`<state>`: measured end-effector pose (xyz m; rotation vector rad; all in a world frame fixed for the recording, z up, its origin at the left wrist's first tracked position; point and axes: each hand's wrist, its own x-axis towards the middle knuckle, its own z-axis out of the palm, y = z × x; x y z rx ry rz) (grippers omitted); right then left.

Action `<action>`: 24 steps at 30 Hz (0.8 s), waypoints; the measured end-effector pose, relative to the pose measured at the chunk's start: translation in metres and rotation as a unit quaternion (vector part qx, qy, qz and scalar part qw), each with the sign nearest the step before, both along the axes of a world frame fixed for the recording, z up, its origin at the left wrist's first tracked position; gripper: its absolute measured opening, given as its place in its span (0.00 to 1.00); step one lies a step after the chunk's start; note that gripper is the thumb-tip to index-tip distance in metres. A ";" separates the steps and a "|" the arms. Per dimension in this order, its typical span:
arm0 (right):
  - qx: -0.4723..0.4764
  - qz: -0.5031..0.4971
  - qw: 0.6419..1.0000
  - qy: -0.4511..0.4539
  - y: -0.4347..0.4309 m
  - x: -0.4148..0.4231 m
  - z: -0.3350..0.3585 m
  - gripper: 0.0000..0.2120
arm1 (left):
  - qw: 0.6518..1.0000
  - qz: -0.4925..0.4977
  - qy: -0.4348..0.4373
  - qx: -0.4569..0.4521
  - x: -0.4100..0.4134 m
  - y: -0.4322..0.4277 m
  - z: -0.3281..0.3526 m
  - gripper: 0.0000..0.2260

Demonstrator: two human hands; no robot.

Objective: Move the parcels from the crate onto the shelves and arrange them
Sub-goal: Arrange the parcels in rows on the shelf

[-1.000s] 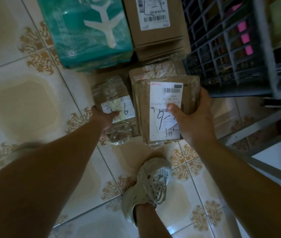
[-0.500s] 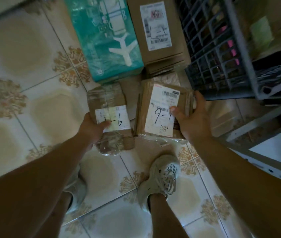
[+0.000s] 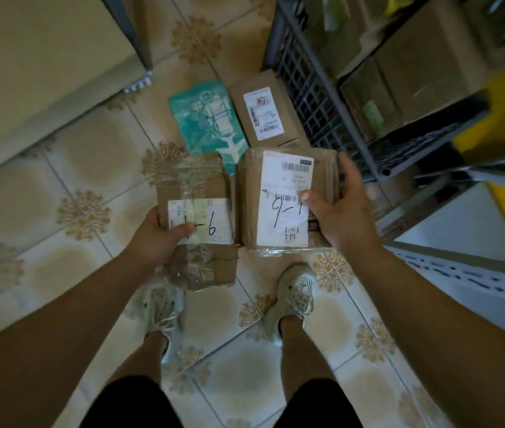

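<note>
**Two parcels in hand above the tiled floor**

Standing on patterned floor tiles [image 3: 69, 177], looking straight down. Gripping a taped brown parcel [image 3: 195, 193] in the left hand [image 3: 155, 239], thumb pressing on its white label just beside a handwritten "6", fingers hidden underneath. Clasping a second brown parcel [image 3: 288, 199] in the right hand [image 3: 337, 211], thumb lying on the label over the handwritten "9-1", fingers wrapping round the right edge. Holding both parcels side by side, edges touching or almost touching, above the pale shoes [image 3: 294, 291].

Lying on the floor beyond the held parcels: a teal plastic mailer [image 3: 211, 125] printed with a white aeroplane, and just to its right a brown box [image 3: 263, 109] carrying a white barcode label, the two touching or nearly so. Standing right of that box, a dark grid-walled crate [image 3: 316, 97], with more cardboard parcels showing blurred inside it. Showing at the right edge, part of a pale metal shelf [image 3: 461, 264] with slotted uprights, and at the upper left a beige flat surface whose nature cannot be told.
</note>
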<state>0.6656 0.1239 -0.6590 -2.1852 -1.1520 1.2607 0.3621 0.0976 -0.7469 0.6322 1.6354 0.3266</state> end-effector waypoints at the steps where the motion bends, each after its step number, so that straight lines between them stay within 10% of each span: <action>1: 0.010 -0.001 1.000 -0.009 -0.003 -0.007 0.025 0.41 | 1.000 -0.006 -0.001 0.011 -0.004 0.006 0.026 0.22; 10: 0.148 -0.194 0.970 0.017 -0.067 -0.075 0.225 0.39 | 0.982 -0.109 -0.024 0.152 -0.027 0.052 0.258 0.17; 15: 0.173 -0.282 0.923 0.197 -0.112 -0.086 0.306 0.24 | 0.964 -0.161 -0.064 0.202 -0.027 0.047 0.358 0.07; 20: 0.240 -0.285 0.905 0.203 -0.167 -0.075 0.378 0.33 | 0.917 -0.236 -0.065 0.316 -0.009 0.017 0.448 0.34; 24: 0.304 -0.324 0.880 0.168 -0.230 -0.057 0.430 0.44 | 0.857 -0.296 -0.068 0.416 0.022 -0.030 0.502 0.32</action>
